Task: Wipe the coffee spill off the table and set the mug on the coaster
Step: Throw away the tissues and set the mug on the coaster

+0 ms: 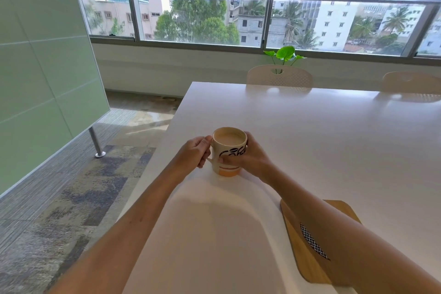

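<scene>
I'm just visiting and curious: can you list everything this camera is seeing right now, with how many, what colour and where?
mug: one, cream with black lettering and an orange band at its base, full of milky coffee, standing on the table near its left edge.
wooden board: one, light brown, on the table at near right, partly under the right forearm.
patterned piece: one, black and white weave, on the board, mostly hidden; possibly the coaster.
table: one, white, glossy; no spill visible.
chairs: two, cream, at the far side.
plant: one, green, behind the nearer chair.
windows: a row, blinds half down, far wall.
left hand: at the mug's handle side.
right hand: wrapped round the mug's body.
</scene>
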Tool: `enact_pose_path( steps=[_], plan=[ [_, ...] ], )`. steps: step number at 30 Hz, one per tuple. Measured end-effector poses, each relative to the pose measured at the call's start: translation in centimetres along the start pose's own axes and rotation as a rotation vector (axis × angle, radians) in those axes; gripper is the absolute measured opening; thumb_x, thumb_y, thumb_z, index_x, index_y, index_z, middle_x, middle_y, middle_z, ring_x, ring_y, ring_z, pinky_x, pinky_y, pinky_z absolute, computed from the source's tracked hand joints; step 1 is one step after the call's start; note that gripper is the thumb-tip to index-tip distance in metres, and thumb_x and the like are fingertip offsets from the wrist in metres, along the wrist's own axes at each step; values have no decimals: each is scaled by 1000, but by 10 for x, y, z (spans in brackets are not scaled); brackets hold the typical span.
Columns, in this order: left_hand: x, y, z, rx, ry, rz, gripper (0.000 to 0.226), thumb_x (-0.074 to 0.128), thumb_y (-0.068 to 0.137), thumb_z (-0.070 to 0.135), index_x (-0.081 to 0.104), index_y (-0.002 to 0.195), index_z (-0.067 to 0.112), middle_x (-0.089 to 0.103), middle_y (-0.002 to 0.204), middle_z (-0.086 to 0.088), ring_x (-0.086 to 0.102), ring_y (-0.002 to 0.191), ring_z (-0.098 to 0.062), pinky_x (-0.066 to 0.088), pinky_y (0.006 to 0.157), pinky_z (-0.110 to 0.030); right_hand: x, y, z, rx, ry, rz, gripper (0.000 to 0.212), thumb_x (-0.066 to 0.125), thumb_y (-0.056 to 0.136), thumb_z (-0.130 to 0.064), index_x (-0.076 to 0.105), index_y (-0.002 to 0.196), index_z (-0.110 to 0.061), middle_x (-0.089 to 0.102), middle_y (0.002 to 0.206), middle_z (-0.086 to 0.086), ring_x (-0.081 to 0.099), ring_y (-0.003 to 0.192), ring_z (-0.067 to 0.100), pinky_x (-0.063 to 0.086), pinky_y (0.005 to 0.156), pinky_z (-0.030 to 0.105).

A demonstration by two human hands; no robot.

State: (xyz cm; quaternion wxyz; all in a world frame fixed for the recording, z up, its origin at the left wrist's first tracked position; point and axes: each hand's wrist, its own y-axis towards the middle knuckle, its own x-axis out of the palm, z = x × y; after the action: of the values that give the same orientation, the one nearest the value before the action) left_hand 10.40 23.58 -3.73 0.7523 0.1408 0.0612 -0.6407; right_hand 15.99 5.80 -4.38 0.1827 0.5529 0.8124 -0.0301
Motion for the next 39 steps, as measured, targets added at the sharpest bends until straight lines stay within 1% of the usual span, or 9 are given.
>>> enact_pose_path(
  steps=[4,8,11,15,22,25,28,35,39],
  plan=[
    [0,-1,5,5,27,-10,37,37,101,34,49,72,13,48,64,-3,44,52,-12,41,51,-24,0,-2,-3,-17,-39,32,74,87,42,-40,49,106,-38,64,100,-11,61,98,9,54,86,38],
    [3,-5,16,26,45,-6,37,37,101,34,50,72,14,49,63,-2,46,52,-12,42,53,-24,-6,-8,-13,-49,-57,59,73,88,47,-37,49,109,-34,63,98,-14,59,93,2,50,75,25],
    [7,-9,31,52,40,-4,37,37,101,34,50,73,14,49,63,-2,46,52,-11,44,52,-22,-18,-13,-24,-83,-80,56,74,88,50,-35,48,112,-31,61,99,-15,58,93,1,48,72,22],
    [20,-15,54,97,37,-16,37,37,101,35,49,73,14,50,64,-2,47,51,-10,45,51,-21,-42,-27,-39,-112,-91,89,74,89,47,-37,49,109,-34,61,96,-18,56,89,-3,43,64,16],
    [57,-34,87,122,25,-50,38,38,100,38,51,72,16,52,65,-1,48,48,-7,45,48,-20,-88,-67,-53,-144,-130,115,70,88,50,-35,49,108,-32,61,94,-18,58,86,-5,43,62,11],
    [77,-48,96,116,20,-76,38,37,100,38,50,72,16,52,63,0,47,48,-7,44,48,-20,-105,-89,-51,-134,-128,143,66,89,48,-34,52,104,-33,63,92,-19,59,80,-12,42,56,5],
    [96,-64,100,104,29,-108,37,36,101,37,50,74,15,52,64,-1,48,49,-9,45,51,-22,-117,-112,-43,-121,-151,170,69,88,48,-38,52,106,-31,63,93,-19,58,83,-10,42,60,10],
    [134,-102,97,73,-1,-178,36,37,101,35,49,78,10,50,66,-3,48,52,-11,44,54,-24,-135,-161,-18,-123,-214,219,75,84,43,-54,51,107,-32,62,89,-21,52,80,-25,39,55,-2],
    [148,-117,95,51,-10,-200,35,36,101,34,49,78,11,50,66,-2,49,51,-9,45,54,-22,-140,-179,-8,-114,-228,228,76,84,43,-55,49,107,-34,60,89,-24,54,80,-21,41,54,0]
  ],
)
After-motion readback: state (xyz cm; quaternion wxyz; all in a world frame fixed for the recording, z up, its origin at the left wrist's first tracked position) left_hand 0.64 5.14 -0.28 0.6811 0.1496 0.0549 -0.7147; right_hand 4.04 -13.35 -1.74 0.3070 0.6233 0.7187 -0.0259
